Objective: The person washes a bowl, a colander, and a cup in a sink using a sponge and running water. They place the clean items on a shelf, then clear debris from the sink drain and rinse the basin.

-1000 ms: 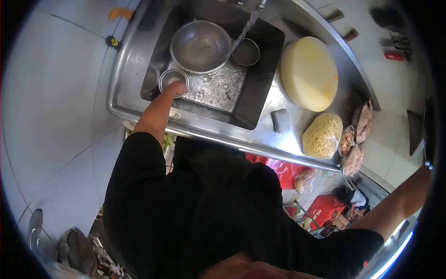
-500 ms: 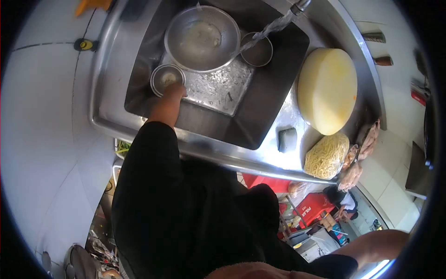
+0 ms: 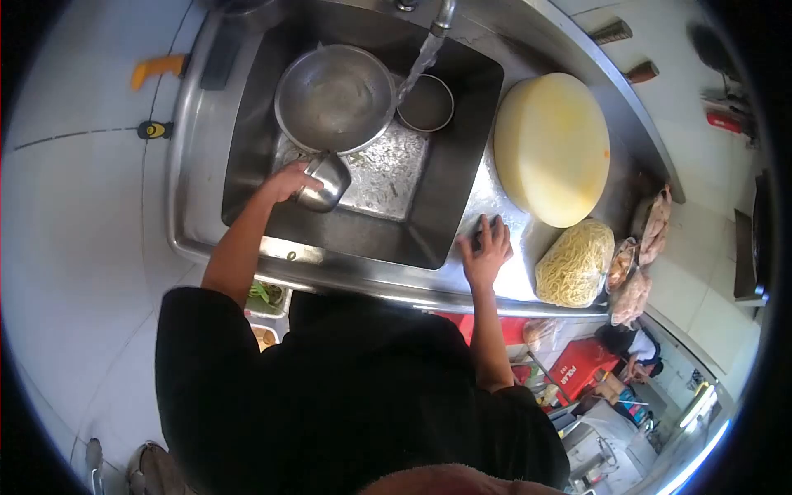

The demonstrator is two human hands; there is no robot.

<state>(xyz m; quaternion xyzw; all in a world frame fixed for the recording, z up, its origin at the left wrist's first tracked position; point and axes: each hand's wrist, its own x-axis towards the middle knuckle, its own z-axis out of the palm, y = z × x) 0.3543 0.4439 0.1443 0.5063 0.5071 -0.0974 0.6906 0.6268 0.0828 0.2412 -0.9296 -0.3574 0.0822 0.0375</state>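
Note:
My left hand grips a small metal bowl by its side, holding it tilted over the sink. Just beyond it, a large metal bowl sits in the sink. A round metal container stands to the right of that bowl, beside water running from the faucet. On the steel counter right of the sink, my right hand has its fingers bent over a dark sponge, which is mostly hidden beneath them.
A thick pale round block leans at the sink's right. Near it lie a bag of yellow noodles and bagged meat. An orange-handled tool is at left. Another person is in the background at lower right.
My left hand has lifted the small metal bowl from the sink and tipped it. My right hand has come from the lower right to the sponge. The view has shifted slightly.

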